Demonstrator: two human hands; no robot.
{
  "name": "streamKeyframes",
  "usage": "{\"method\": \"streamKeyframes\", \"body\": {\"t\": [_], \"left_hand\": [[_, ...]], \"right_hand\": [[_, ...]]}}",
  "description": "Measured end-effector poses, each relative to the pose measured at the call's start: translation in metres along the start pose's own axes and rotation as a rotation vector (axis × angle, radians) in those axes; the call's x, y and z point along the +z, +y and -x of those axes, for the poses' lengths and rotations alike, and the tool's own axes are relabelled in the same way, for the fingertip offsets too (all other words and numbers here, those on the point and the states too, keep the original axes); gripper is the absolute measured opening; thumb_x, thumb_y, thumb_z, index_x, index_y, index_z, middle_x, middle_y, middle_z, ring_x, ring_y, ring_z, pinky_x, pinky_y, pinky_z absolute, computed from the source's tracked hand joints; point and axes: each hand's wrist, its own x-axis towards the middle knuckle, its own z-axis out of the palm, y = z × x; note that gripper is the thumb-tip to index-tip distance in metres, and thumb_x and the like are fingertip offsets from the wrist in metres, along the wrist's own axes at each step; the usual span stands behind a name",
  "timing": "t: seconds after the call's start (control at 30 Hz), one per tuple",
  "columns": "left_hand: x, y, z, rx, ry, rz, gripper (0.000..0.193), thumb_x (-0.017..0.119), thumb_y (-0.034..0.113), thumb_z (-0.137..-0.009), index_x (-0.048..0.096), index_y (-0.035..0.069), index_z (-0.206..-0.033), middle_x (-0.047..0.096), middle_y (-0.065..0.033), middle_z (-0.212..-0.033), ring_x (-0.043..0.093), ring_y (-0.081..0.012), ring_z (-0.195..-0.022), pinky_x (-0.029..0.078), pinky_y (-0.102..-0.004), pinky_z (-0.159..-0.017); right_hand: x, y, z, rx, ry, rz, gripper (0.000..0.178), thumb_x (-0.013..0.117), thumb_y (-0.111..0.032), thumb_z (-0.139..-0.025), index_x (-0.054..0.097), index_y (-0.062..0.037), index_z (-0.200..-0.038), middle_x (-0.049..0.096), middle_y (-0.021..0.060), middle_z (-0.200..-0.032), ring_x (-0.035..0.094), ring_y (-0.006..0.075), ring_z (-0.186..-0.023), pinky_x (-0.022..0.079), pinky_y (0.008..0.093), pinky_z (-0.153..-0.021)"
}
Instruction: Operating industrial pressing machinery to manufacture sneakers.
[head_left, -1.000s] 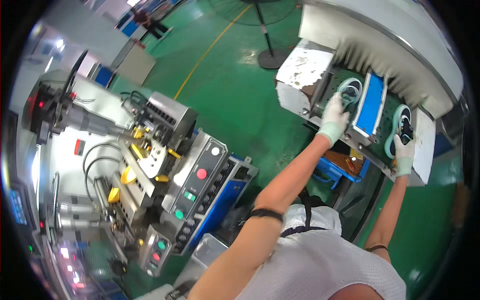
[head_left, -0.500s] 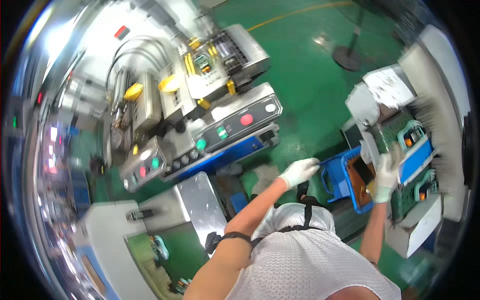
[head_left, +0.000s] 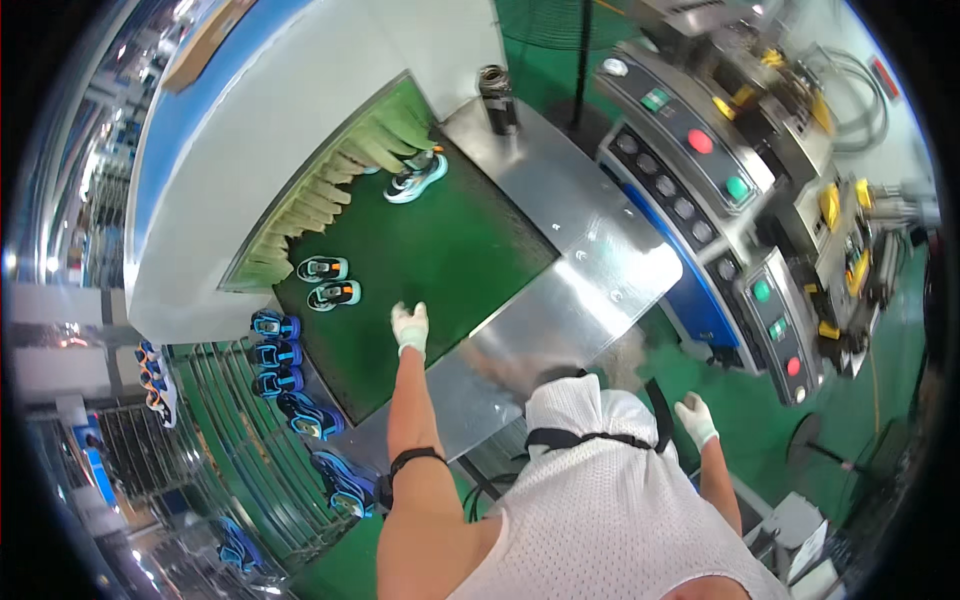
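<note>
My left hand (head_left: 410,328), in a white glove, reaches over a green conveyor belt (head_left: 460,260). Its fingers are apart and hold nothing. Closest to it, a pair of black-and-mint sneakers, a nearer shoe (head_left: 334,294) and a farther shoe (head_left: 322,269), sits side by side on the belt. Another sneaker (head_left: 418,178), with a pale sole, lies farther back by a curtain of green strips (head_left: 330,190). My right hand (head_left: 695,416), also gloved, hangs low at my right side above the floor, loosely open with nothing visible in it.
A metal ledge (head_left: 560,290) edges the belt, with a dark cylinder (head_left: 497,100) standing on it. At right is a machine with a button panel (head_left: 690,135). Several blue-and-black shoes (head_left: 276,354) line a wire rack (head_left: 230,400) at left. A round-based stand (head_left: 808,440) stands at right.
My view has swung left from the blue basket to the belt. The left hand now extends over the belt; the right hand has left the basket area and dropped beside me.
</note>
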Motion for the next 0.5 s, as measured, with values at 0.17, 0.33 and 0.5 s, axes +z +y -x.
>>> {"method": "streamKeyframes", "body": {"t": [0.17, 0.33, 0.5], "left_hand": [[-0.081, 0.0, -0.092, 0.173, 0.466, -0.322, 0.098, 0.072, 0.045, -0.088, 0.022, -0.011, -0.151, 0.034, -0.0336, -0.149, 0.039, -0.0462, -0.137, 0.036, -0.0476, -0.115], [-0.148, -0.025, -0.189, 0.232, 0.401, -0.478, 0.065, 0.067, 0.033, -0.09, 0.044, 0.006, -0.145, 0.048, -0.025, -0.141, 0.051, -0.0438, -0.127, 0.043, -0.0477, -0.107], [-0.118, 0.002, -0.182, 0.35, 0.323, -0.493, 0.025, 0.058, 0.02, -0.096, 0.069, 0.004, -0.112, 0.061, -0.0194, -0.123, 0.061, -0.0397, -0.107, 0.049, -0.0492, -0.095]], "right_hand": [[-0.014, -0.041, 0.022, 0.321, 0.102, 0.032, 0.058, 0.07, -0.02, -0.088, 0.052, 0.0091, -0.135, 0.062, 0.0214, -0.132, 0.06, 0.0275, -0.122, 0.046, 0.0362, -0.104], [-0.013, -0.117, 0.011, 0.258, -0.063, 0.252, 0.049, 0.07, -0.021, -0.088, 0.058, 0.0057, -0.127, 0.068, 0.0132, -0.119, 0.064, 0.021, -0.106, 0.049, 0.033, -0.093], [0.028, -0.198, -0.033, -0.045, -0.095, 0.519, 0.055, 0.067, -0.027, -0.091, 0.053, 0.0049, -0.134, 0.063, 0.0219, -0.13, 0.06, 0.0302, -0.123, 0.047, 0.0382, -0.104]]}}
